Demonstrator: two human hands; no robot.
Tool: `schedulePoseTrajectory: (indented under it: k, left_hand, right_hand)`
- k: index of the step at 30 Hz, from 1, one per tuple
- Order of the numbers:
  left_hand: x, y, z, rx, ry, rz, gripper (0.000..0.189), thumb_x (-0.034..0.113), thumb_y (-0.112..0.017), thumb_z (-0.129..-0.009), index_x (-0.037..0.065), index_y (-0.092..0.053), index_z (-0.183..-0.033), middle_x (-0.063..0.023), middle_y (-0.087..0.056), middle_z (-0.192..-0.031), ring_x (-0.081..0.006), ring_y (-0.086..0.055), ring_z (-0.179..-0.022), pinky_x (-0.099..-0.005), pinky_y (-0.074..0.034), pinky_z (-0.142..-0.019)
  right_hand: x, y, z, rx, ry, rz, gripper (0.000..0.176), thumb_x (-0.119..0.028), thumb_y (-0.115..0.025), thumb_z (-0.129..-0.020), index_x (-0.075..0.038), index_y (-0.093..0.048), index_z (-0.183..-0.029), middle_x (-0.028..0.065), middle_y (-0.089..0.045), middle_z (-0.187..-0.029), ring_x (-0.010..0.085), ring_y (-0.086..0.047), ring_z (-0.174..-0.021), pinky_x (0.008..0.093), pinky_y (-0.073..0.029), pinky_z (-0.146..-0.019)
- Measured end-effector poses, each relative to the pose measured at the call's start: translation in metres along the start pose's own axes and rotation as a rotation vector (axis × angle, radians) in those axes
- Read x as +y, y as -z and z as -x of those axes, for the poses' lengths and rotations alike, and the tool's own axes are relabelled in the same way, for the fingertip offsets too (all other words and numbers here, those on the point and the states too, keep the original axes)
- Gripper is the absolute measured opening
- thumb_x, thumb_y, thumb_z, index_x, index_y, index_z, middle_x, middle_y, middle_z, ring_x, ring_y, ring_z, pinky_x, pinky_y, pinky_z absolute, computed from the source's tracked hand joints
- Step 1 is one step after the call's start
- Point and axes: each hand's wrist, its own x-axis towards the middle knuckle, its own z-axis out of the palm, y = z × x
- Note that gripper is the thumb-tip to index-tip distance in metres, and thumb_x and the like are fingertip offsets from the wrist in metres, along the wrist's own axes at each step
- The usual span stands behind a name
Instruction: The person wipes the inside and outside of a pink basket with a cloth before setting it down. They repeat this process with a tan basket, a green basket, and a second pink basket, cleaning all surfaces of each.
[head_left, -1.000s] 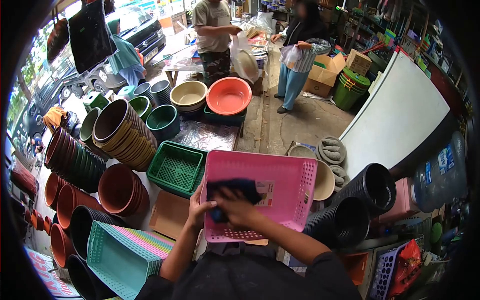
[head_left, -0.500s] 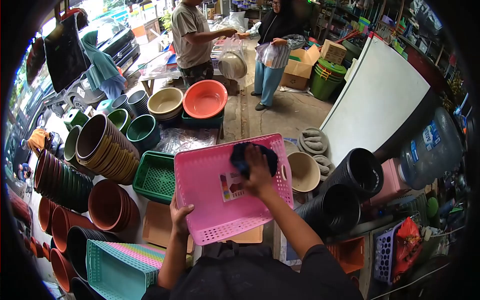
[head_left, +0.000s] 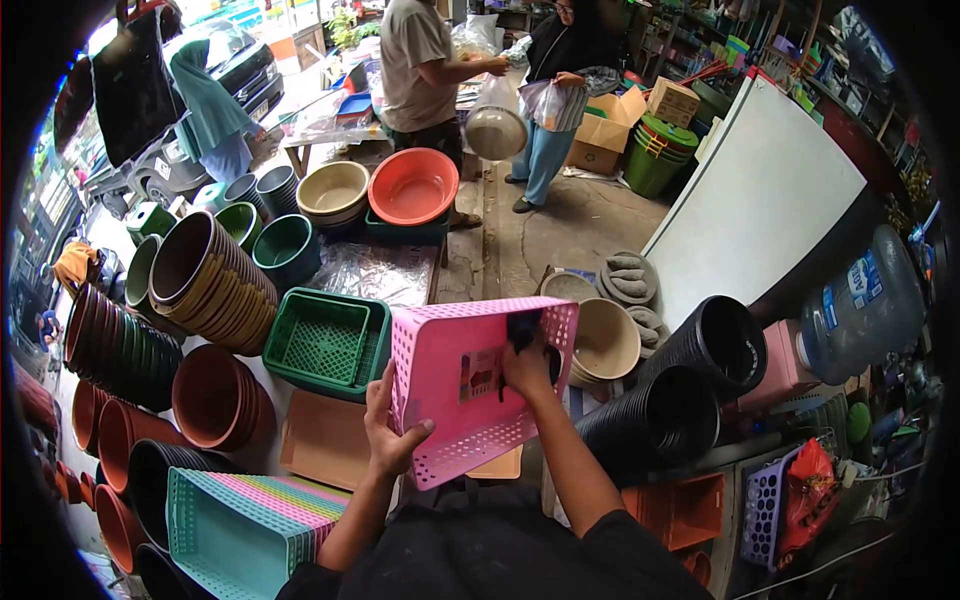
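A pink plastic basket (head_left: 440,365) with perforated sides is held up in front of me, tilted with its inside facing me. My left hand (head_left: 392,430) grips its left wall, thumb over the near edge and fingers outside. Inside, my right hand (head_left: 527,370) presses a dark cloth (head_left: 523,328) against the far right part of the basket. A printed label (head_left: 480,375) shows on the basket's floor beside that hand. Part of the cloth is hidden behind the right hand.
Green baskets (head_left: 325,338), stacked brown pots (head_left: 222,400) and teal baskets (head_left: 240,525) stand to the left. Black buckets (head_left: 665,420) and beige pots (head_left: 608,340) are at the right. Two people stand ahead, near a red basin (head_left: 413,187); another person (head_left: 210,110) is at the left.
The basket has turned and tipped, and its left wall now shows more. My right hand has moved the cloth from the basket's floor toward its far right corner. The person ahead shifted right.
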Motion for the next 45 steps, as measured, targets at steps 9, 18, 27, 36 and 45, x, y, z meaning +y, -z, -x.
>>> schedulePoseTrajectory:
  k: [9, 18, 27, 36, 45]
  left_hand:
    - [0.008, -0.006, -0.025, 0.124, 0.150, 0.560, 0.097, 0.010, -0.072, -0.066, -0.001, -0.026, -0.151, -0.0116, -0.050, -0.133, -0.0236, -0.050, -0.123, -0.0360, -0.036, -0.108]
    - [0.018, 0.039, -0.037, 0.193, 0.170, 0.537, 0.094, 0.016, -0.068, -0.066, -0.003, -0.030, -0.149, -0.0179, -0.052, -0.133, -0.0260, -0.054, -0.120, -0.0380, -0.042, -0.104]
    - [0.032, 0.045, -0.054, 0.133, 0.156, 0.554, 0.098, 0.014, -0.071, -0.064, -0.002, -0.028, -0.150, -0.0156, -0.053, -0.131, -0.0241, -0.056, -0.118, -0.0375, -0.043, -0.104]
    - [0.020, 0.023, -0.039, 0.155, 0.189, 0.560, 0.097, 0.007, -0.074, -0.066, 0.000, -0.027, -0.151, -0.0114, -0.055, -0.126, -0.0217, -0.057, -0.117, -0.0369, -0.043, -0.103]
    - [-0.006, 0.025, -0.027, 0.203, 0.225, 0.572, 0.094, 0.012, -0.071, -0.069, 0.000, -0.027, -0.151, -0.0152, -0.051, -0.136, -0.0244, -0.051, -0.124, -0.0390, -0.037, -0.109]
  right_hand:
    - [-0.087, -0.007, 0.103, -0.402, 0.957, 0.391, 0.105, -0.030, -0.069, -0.068, -0.016, -0.014, -0.156, 0.0182, -0.004, -0.162, 0.0392, -0.001, -0.150, 0.0577, -0.006, -0.118]
    - [-0.027, 0.064, 0.021, -0.040, 0.670, 0.786, 0.080, -0.034, -0.062, -0.075, -0.015, -0.037, -0.149, 0.0123, -0.025, -0.158, 0.0352, -0.011, -0.149, 0.0488, -0.005, -0.121]
    - [-0.021, 0.048, 0.045, -0.496, 0.634, 0.948, 0.043, -0.031, -0.060, -0.074, -0.005, -0.068, -0.107, 0.0138, -0.061, -0.122, 0.0354, -0.039, -0.132, 0.0596, -0.017, -0.111]
    - [-0.034, -0.001, 0.080, -0.666, 0.704, 0.423, 0.045, -0.034, -0.056, -0.076, -0.003, -0.065, -0.107, 0.0181, -0.066, -0.105, 0.0321, -0.053, -0.117, 0.0562, -0.033, -0.093]
    - [-0.050, -0.038, 0.088, -0.953, 0.534, -0.421, 0.034, -0.009, -0.049, -0.085, 0.000, -0.065, -0.113, 0.0235, -0.064, -0.114, 0.0333, -0.062, -0.107, 0.0388, -0.047, -0.094]
